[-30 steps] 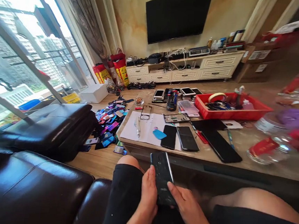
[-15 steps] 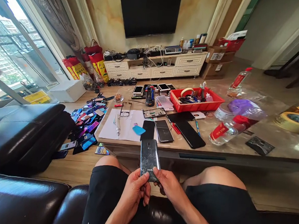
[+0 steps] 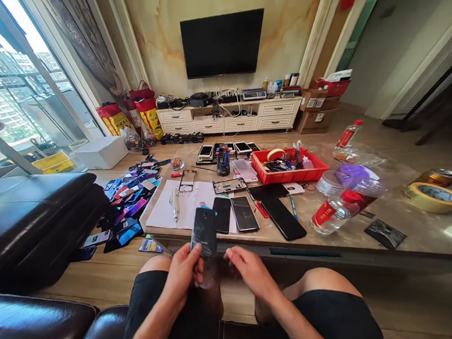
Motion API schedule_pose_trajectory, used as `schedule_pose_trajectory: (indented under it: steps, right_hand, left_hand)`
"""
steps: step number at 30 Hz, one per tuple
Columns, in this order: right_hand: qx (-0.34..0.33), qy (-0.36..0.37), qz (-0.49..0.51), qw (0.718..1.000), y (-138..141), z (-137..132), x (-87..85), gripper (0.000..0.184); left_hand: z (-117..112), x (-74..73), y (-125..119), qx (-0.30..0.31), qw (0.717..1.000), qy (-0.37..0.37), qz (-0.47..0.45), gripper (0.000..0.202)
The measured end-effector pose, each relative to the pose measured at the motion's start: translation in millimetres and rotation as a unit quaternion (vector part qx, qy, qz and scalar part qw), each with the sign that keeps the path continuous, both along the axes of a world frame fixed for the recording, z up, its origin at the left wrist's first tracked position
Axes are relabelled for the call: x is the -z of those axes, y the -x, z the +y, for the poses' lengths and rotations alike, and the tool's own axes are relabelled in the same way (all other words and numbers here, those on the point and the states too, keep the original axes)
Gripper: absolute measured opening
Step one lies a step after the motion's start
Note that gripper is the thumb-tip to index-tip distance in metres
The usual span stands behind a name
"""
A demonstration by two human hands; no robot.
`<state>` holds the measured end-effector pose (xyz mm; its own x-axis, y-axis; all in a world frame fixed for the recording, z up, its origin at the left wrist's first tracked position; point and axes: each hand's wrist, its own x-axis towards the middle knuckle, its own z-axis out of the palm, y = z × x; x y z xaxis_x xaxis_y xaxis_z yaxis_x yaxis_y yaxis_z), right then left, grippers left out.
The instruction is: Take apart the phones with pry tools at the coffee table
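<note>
Dark smartphone [image 3: 204,232] clamped in the left hand [image 3: 181,274], right hand [image 3: 251,272] seemingly open just beside it; a loose one-handed grip risking a drop onto the counter [image 3: 414,228] ahead.

Home, not a shop: living room of a high-rise flat. Wall-mounted TV [image 3: 219,42] above a white drawer cabinet [image 3: 262,121], dark leather sofa [image 3: 26,321] along the bottom edge, wood floor [image 3: 89,281]. Upper left, a tall window [image 3: 20,83] looks out on tower blocks. Set up like a workbench, though: the low table [image 3: 411,222] carries dark phones [image 3: 245,213] and a red tray [image 3: 289,174], with a heap of colourful phone parts [image 3: 128,198] on the floor and cardboard boxes [image 3: 316,114] right of the cabinet.
</note>
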<state>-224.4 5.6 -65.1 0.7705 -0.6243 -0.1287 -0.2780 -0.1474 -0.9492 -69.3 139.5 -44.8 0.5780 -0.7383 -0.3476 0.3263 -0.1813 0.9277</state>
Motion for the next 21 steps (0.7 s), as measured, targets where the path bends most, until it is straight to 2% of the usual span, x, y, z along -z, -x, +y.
schedule_pose_trajectory:
  steps: [2,3,5,7,10,13,16,21]
  right_hand:
    - [0.098,0.146,0.062,0.983,-5,-32,-8.4,0.028]
    - [0.141,0.203,0.099,0.964,-8,-46,-12.5,0.027]
    - [0.188,0.283,0.173,0.924,-17,-65,-18.6,0.040]
    - [0.194,0.330,0.238,0.893,-27,-71,-20.3,0.061]
    - [0.196,0.365,0.290,0.863,-38,-67,-15.5,0.079]
    - [0.211,0.376,0.297,0.852,-43,-63,-8.0,0.074]
    - [0.227,0.370,0.285,0.855,-41,-67,-1.5,0.069]
    - [0.220,0.360,0.267,0.866,-31,-76,5.0,0.073]
  left_hand:
    - [-13,-4.2,-32,-0.011,0.999,-0.019,-0.046,0.060]
    - [-20,-5.7,-47,-0.016,0.998,-0.022,-0.056,0.061]
    - [-33,-6.7,-71,-0.027,0.997,-0.026,-0.066,0.059]
    - [-43,-4.7,-85,-0.035,0.996,-0.036,-0.069,0.054]
    - [-50,2.2,-93,-0.043,0.995,-0.058,-0.065,0.047]
    - [-52,9.2,-95,-0.053,0.994,-0.076,-0.063,0.039]
    - [-53,13.5,-96,-0.069,0.991,-0.090,-0.066,0.035]
    - [-54,16.1,-90,-0.081,0.987,-0.114,-0.079,0.058]
